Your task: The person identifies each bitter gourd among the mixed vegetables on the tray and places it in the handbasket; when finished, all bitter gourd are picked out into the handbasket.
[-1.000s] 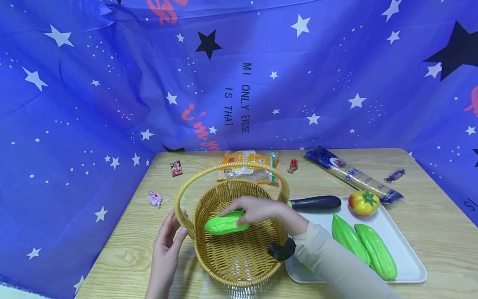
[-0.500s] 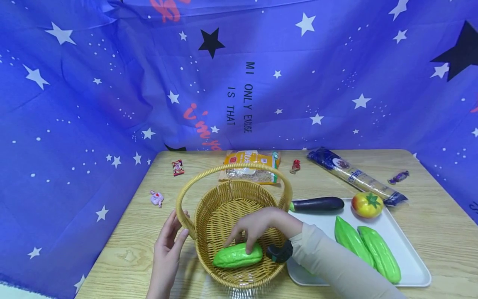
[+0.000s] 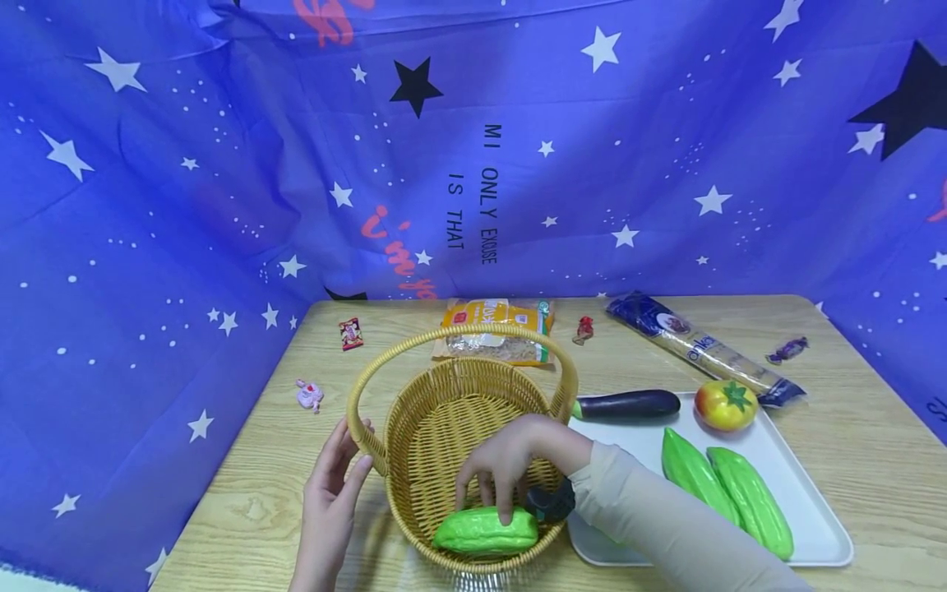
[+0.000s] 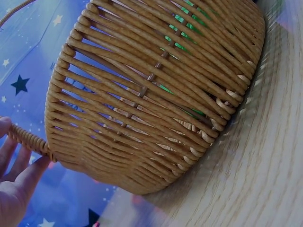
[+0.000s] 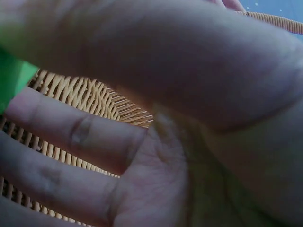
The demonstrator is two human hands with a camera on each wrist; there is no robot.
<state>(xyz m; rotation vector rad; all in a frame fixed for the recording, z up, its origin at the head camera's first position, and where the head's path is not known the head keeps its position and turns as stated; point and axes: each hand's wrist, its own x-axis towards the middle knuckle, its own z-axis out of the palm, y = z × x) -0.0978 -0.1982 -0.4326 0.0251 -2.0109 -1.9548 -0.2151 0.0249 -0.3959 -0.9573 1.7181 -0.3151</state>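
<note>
A wicker basket (image 3: 473, 460) with a tall arched handle (image 3: 462, 330) stands on the table. My left hand (image 3: 331, 493) holds the foot of this handle, thumb on the near side; the left wrist view shows the fingers (image 4: 21, 172) around it. Inside the basket, my right hand (image 3: 506, 460) pinches a bright green, ridged gourd (image 3: 484, 532) between thumb and fingers. The gourd lies across the near side of the basket, close to the rim. Only a corner of the green gourd (image 5: 14, 78) shows in the right wrist view, beyond the thumb and fingers.
A white tray (image 3: 817, 534) at the right bears two green gourds (image 3: 750, 501), an eggplant (image 3: 629, 404) and a tomato-like fruit (image 3: 727, 405). Behind lie a food bag (image 3: 499, 349) and a long pasta pack (image 3: 688, 341). Small candies (image 3: 351, 334) lie around the table. My right forearm crosses the tray.
My right hand has brought the gourd from the middle of the basket toward its near rim and lower down. The left hand keeps its hold on the handle.
</note>
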